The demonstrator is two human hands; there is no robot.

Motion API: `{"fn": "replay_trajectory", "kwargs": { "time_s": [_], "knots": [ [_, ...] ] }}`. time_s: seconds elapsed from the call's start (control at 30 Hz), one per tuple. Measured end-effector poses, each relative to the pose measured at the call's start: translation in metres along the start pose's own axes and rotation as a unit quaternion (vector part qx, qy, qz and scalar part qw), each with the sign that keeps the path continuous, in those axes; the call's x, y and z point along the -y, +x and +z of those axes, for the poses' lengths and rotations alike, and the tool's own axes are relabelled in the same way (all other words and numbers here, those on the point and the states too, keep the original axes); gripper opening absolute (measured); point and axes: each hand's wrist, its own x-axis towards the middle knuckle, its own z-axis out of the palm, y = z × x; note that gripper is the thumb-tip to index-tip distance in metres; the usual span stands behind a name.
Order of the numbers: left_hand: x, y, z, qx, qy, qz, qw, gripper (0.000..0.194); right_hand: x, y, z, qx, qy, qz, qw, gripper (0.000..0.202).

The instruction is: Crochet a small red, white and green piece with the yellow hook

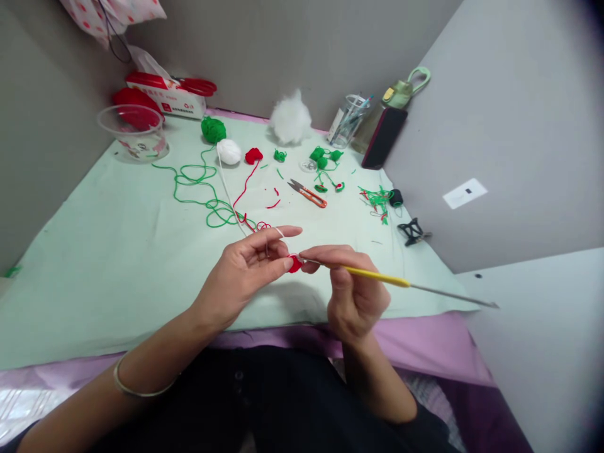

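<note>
Between thumb and fingers my left hand (248, 267) pinches a small red crocheted piece (295, 263), with white yarn looped over its raised index finger. My right hand (356, 292) grips a crochet hook by its yellow handle (377, 275); the hook's tip meets the edge of the red piece. The strand over my finger comes from a white yarn ball (229, 152). Beside that lie a green yarn ball (214, 129) and a small red ball (253, 156) with a trailing strand. Orange-handled snips (309, 194) rest beyond my hands.
White stuffing (290, 118), a pen cup (348, 121), a bottle (399, 93) and a phone (384, 138) stand at the back. Small green pieces (322, 157) and yarn scraps (377, 200) lie right. A clear tub (141, 138) and tissue box (182, 104) stand left.
</note>
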Motion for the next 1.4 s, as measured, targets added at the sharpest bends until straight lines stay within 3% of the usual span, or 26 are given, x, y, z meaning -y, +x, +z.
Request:
{"fn": "replay_trajectory", "kwargs": {
  "time_s": [0.17,0.33,0.43,0.53,0.6,0.8,0.97,1.07,1.17,1.27,1.4],
  "knots": [
    [0.002,0.000,0.003,-0.007,-0.017,0.011,1.000,0.041,-0.006,-0.007,0.005,0.015,-0.103,-0.089,0.991,0.027],
    [0.001,0.001,0.007,0.013,-0.130,-0.077,0.988,0.040,-0.009,-0.015,0.011,-0.020,-0.256,-0.153,0.954,0.038],
    [-0.001,0.003,0.005,0.012,-0.165,-0.120,0.979,0.037,-0.007,-0.011,0.010,-0.041,-0.164,-0.093,0.981,0.027],
    [-0.003,0.004,0.003,-0.015,-0.138,-0.091,0.986,0.035,-0.005,-0.001,0.008,-0.073,-0.005,0.026,0.997,0.024],
    [-0.004,0.003,0.004,-0.007,-0.116,-0.063,0.991,0.036,-0.004,0.005,0.008,-0.062,0.051,0.065,0.995,0.021],
    [0.000,0.001,0.011,-0.007,-0.106,-0.038,0.994,0.038,-0.005,0.000,0.015,-0.034,-0.001,0.048,0.998,0.023],
    [0.005,0.004,0.009,0.001,-0.183,-0.115,0.976,0.040,-0.008,-0.007,0.013,-0.028,-0.141,-0.065,0.987,0.033],
    [0.004,0.006,0.005,0.006,-0.212,-0.142,0.967,0.032,-0.008,-0.002,0.008,-0.073,-0.038,0.025,0.996,0.024],
    [0.001,0.006,0.005,-0.006,-0.182,-0.113,0.977,0.029,-0.007,0.004,0.006,-0.084,0.110,0.128,0.982,0.019],
    [0.000,0.004,0.008,-0.002,-0.135,-0.084,0.987,0.033,-0.008,0.005,0.008,-0.047,0.129,0.153,0.979,0.015],
    [0.000,0.004,0.008,0.004,-0.101,-0.085,0.991,0.032,-0.010,0.004,0.008,-0.048,0.178,0.205,0.961,0.016]
  ]
}}
